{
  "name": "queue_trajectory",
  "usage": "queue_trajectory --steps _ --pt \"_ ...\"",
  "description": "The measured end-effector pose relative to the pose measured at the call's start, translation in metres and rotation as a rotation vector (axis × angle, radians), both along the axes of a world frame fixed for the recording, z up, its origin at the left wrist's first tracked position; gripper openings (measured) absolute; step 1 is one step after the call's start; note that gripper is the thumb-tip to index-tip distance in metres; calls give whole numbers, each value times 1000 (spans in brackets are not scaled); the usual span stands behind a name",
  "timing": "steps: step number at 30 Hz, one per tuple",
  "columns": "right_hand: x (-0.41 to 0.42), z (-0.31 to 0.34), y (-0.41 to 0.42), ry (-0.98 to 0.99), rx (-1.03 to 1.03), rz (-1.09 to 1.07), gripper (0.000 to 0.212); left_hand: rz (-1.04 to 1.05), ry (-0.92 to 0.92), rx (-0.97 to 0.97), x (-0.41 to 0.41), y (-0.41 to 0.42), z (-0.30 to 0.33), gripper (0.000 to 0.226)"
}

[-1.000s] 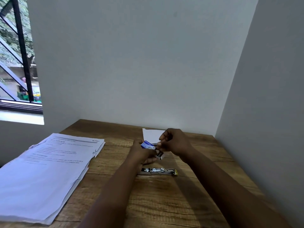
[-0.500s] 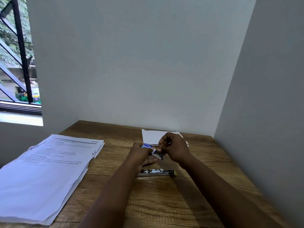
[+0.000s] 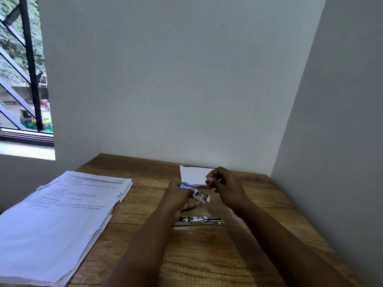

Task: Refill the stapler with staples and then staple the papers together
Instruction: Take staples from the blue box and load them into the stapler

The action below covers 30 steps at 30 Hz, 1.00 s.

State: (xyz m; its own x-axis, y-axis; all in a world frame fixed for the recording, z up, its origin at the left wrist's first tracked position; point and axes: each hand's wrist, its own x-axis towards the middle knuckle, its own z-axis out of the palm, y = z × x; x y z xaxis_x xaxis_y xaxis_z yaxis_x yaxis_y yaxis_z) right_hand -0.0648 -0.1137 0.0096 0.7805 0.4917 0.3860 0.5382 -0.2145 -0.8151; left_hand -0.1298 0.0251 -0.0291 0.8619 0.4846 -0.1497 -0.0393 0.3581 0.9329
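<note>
- The left hand [image 3: 179, 196] holds a small blue-and-white staple box [image 3: 195, 193], fingers wrapped round its left end; the box's open end points right, with grey staples showing inside.
- The right hand [image 3: 227, 188] is raised just right of the box, apart from it, thumb and forefinger pinched on a thin pale strip [image 3: 215, 181] that looks like staples; it is too small to be sure.
- The stapler [image 3: 200, 221] lies opened flat on the wooden table [image 3: 207, 255], nearer the person than both hands and just below the left hand, its metal channel facing up, a yellow tip at its right end. Neither hand touches it.
- A thick stack of printed papers [image 3: 62, 216] lies well to the left of the left hand, its sheets slightly fanned at the right edge.
- A blank white sheet [image 3: 192, 175] lies beyond the hands against the back wall, partly hidden by the right hand.
</note>
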Motion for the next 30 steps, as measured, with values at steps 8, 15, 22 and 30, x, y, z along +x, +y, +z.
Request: queue_trajectory --steps 8,15,22,30 --pt "6 0 -17 70 -102 87 16 -12 -6 -12 1 0 -2 38" --pt "7 -6 -19 -181 -329 155 6 -1 -37 33 -2 0 -2 55" --pt "10 -11 -26 -225 -336 128 20 48 -62 25 -4 -1 -1 53" --pt "5 -8 -26 -418 -381 162 17 14 -24 42 -5 -3 0 43"
